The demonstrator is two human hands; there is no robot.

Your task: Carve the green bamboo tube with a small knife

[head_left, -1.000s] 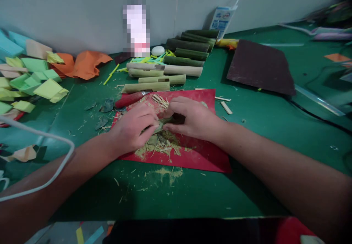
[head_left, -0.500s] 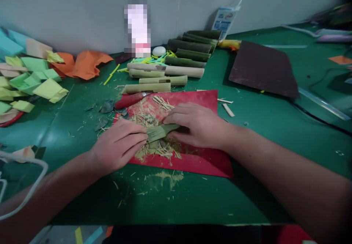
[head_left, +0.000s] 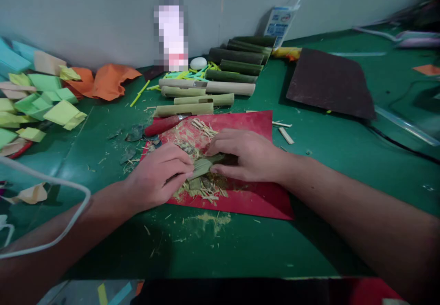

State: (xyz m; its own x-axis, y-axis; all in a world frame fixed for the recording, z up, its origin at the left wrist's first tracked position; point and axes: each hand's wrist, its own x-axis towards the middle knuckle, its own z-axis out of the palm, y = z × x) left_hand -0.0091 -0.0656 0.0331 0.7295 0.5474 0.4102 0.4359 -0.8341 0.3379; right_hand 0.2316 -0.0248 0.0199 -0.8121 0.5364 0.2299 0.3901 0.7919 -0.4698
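A flat green leaf strip (head_left: 201,168) lies between my hands, over a red sheet (head_left: 254,199) strewn with shavings and pale powder. The fingers of my left hand (head_left: 158,174) are closed on its left end. At its right end my right hand (head_left: 244,155) grips it between thumb and fingers, which partly hide it. A red-handled knife (head_left: 165,125) rests along the sheet's upper left edge. Dark leaf scraps (head_left: 134,133) lie to the left of the knife.
Several bamboo tubes (head_left: 185,109) lie behind the sheet. Folded paper pieces (head_left: 62,112) and orange paper (head_left: 112,81) are at left, a dark brown sheet (head_left: 330,85) at right. A white wire (head_left: 80,204) loops over my left forearm.
My left hand has slid right along the green strip, closer to my right hand, so less of the strip shows. My right hand has barely moved.
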